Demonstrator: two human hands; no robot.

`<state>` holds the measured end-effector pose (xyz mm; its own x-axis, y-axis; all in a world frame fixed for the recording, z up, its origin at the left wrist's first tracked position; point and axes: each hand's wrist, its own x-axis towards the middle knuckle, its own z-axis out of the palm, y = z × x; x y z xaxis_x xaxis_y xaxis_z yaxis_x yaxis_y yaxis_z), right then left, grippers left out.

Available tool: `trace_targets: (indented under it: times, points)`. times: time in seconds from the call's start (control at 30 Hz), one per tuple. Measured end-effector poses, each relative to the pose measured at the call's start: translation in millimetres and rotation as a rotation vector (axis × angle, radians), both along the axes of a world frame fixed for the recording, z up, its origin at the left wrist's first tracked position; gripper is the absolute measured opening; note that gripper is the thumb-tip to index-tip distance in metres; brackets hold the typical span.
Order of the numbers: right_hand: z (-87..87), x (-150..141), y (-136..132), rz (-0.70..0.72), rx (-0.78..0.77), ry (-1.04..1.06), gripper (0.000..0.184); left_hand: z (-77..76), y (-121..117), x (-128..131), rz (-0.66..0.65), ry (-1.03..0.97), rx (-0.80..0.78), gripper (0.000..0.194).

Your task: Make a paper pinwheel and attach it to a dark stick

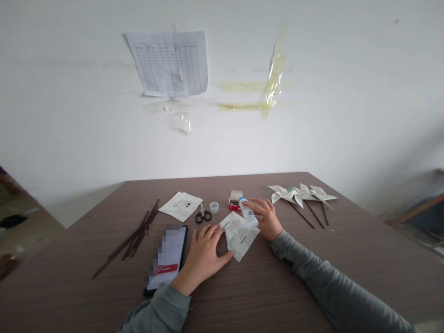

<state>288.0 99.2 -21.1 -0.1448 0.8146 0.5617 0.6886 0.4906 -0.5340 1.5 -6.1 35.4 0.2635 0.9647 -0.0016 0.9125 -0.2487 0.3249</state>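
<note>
White, printed, part-folded: noted paper sheet [239,240] on brown table [263,286]. Saw left hand [204,254], fingers spread wide, thumb touching paper's lower left edge; saw right hand [268,222], fingers loosely closed on tilted bottle [248,213] above.

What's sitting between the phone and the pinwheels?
Going rightward in the head view: left hand, printed paper, bottle and right hand.

Long grey-green sleeves [312,263], loosely wrinkled, a small black patch [287,262] near one cuff, hands bare.
</note>
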Motion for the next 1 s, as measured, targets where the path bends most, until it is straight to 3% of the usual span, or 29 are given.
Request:
trace_targets:
  times: [0.17, 0.4, 0.57, 1.0]
  points:
    - [0.8, 2.7, 2.4, -0.031, -0.046, 0.098, 0.053, 1.7, -0.1, 0.6, -0.008, -0.009, 0.015, 0.069]
    - [5.1, -0.9, 4.7, 0.164, -0.112, 0.390, 0.042, 3.0, 0.3, -0.2, -0.002, 0.002, -0.004, 0.071]
    - [10.9, -3.9, 4.2, 0.141, -0.174, 0.531, 0.038, 1.7, 0.2, 0.4, 0.003, 0.017, -0.012, 0.073]
    - [12.3, -7.3, 3.3, 0.051, -0.234, 0.730, 0.069, 1.4, 0.7, -3.7, 0.008, 0.000, 0.022, 0.069]
